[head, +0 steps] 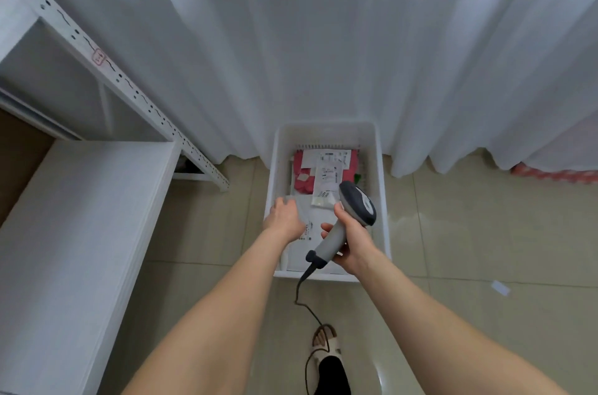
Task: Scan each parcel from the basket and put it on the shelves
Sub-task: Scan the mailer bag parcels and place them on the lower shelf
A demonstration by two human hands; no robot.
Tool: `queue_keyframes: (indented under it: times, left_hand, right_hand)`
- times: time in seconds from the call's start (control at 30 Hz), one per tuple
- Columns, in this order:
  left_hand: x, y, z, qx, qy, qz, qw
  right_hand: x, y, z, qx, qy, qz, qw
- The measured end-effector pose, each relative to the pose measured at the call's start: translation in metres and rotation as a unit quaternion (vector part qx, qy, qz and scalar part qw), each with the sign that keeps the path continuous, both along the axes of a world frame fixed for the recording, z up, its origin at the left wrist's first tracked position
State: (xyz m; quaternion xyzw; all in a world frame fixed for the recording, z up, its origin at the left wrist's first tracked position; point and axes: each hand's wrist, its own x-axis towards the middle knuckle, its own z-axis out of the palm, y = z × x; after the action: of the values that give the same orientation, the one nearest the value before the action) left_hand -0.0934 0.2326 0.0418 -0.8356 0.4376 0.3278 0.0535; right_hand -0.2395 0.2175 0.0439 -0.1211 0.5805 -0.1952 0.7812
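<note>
Above the basket [382, 187], right hand [355, 244] clasps scanner [358, 204]; left hand [284, 217] blurred, grip unclear.

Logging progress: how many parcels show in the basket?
3: white parcel under the left hand, small pale packet by the scanner, red parcel farthest back. More may be hidden.

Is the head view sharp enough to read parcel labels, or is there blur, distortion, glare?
Head view: the left hand is motion-blurred over a white parcel; labels in the basket are too soft to read; the scanner in the right hand is sharp; wide-angle bends the shelf upright; mild glare on the floor tiles.
</note>
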Motion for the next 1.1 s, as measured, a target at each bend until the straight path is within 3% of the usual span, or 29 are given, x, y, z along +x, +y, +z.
queue_keyframes:
  times: [0.2, 0.43, 0.7, 0.87, 1.03, 1.1]
  left_hand:
    - [0.027, -0.066, -0.072, 0.018, 0.020, -0.003, 1.000]
    - [0.048, -0.138, -0.234, -0.028, 0.157, 0.180, 0.971]
    - [0.058, -0.175, -0.402, -0.029, 0.216, 0.309, 0.926]
    - [0.052, -0.187, -0.448, -0.053, 0.215, 0.362, 0.905]
    - [0.046, -0.184, -0.442, -0.047, 0.260, 0.363, 0.894]
    - [0.051, -0.185, -0.442, -0.070, 0.295, 0.379, 0.874]
  right_hand:
    - [0.032, -0.059, -0.067, 0.023, 0.007, -0.010, 1.000]
    - [0.046, -0.132, -0.226, 0.012, 0.035, -0.012, 0.999]
    - [0.047, -0.173, -0.378, 0.024, 0.013, -0.005, 1.000]
    - [0.050, -0.181, -0.411, 0.021, 0.006, -0.014, 1.000]
    - [0.051, -0.177, -0.406, -0.001, 0.030, -0.024, 0.999]
    - [0.052, -0.185, -0.406, -0.020, 0.061, -0.031, 0.997]
